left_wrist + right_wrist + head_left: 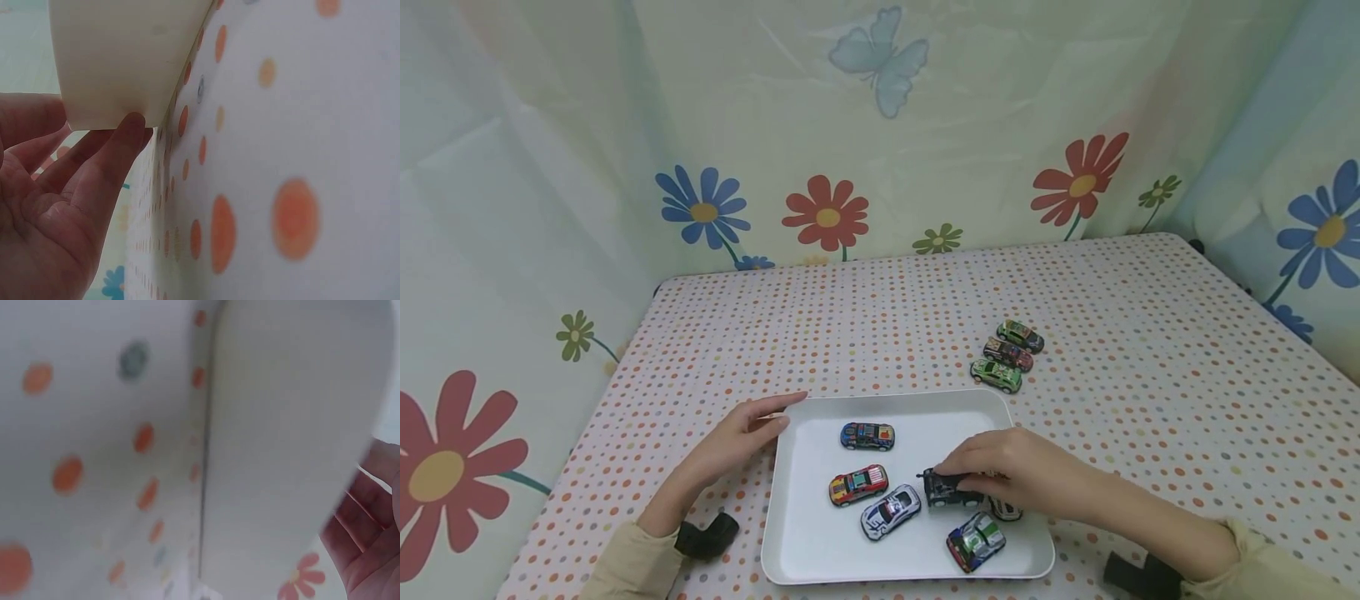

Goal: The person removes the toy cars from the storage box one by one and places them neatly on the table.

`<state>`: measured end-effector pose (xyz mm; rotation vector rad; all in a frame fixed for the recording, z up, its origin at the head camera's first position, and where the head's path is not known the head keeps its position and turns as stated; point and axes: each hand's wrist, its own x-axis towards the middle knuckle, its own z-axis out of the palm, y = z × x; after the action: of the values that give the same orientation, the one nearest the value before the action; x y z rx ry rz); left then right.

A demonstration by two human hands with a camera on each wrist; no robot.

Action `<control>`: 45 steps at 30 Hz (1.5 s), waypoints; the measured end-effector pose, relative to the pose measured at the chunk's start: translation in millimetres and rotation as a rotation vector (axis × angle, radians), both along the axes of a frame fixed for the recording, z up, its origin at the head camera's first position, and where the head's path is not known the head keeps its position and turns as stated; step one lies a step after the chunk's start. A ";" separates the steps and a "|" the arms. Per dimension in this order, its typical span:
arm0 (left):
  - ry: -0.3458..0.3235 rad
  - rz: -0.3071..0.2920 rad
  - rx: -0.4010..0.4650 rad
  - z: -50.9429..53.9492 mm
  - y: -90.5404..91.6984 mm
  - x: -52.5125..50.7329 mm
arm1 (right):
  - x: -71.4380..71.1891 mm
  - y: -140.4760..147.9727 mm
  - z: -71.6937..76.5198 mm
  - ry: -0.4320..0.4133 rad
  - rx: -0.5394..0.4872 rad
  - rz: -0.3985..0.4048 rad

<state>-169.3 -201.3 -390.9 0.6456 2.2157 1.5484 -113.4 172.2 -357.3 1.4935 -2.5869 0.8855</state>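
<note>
A white tray [820,558] holds several small toy cars. My right hand [1007,471] reaches over its right side and grips a black toy car [951,492] between thumb and fingers. Partly hidden beneath that hand is a black-and-white toy car [1006,510]. My left hand [737,442] touches the tray's back left corner, fingers fairly straight; in the left wrist view a fingertip rests against the tray wall [119,56]. Also in the tray are a blue car [867,436], a red-and-yellow car [858,485], a white-and-blue car [891,512] and a green-and-white car [975,542].
Behind the tray's right corner, three toy cars stand close together on the dotted tablecloth [850,333]: a green one [996,376], a dark red one [1008,354] and a green-and-black one [1021,335]. A flowered curtain [760,100] hangs behind the table.
</note>
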 end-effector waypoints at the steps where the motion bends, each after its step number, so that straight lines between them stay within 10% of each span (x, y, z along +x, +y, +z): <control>1: -0.001 0.001 -0.001 -0.1 -0.1 -0.1 | -1.1 2.4 2.3 -0.002 -0.009 -0.022; 14: -0.001 0.004 -0.002 -0.8 -0.3 -0.3 | -38.0 49.9 26.3 0.258 -0.069 -0.417; 29: 0.005 0.018 -0.019 -1.6 -0.2 -0.6 | -96.9 98.7 15.7 0.270 -0.093 -0.645; 40: -0.002 0.023 -0.023 -2.8 -0.2 -1.1 | -172.3 149.6 -53.1 0.262 0.001 -0.779; 45: -0.003 0.024 -0.024 -1.9 -0.6 -1.0 | -179.1 145.8 -55.2 0.242 0.021 -0.797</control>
<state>-170.3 -201.9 -392.8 0.6112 2.2440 1.5306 -292.5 318.0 -412.5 0.4179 -2.6244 0.5270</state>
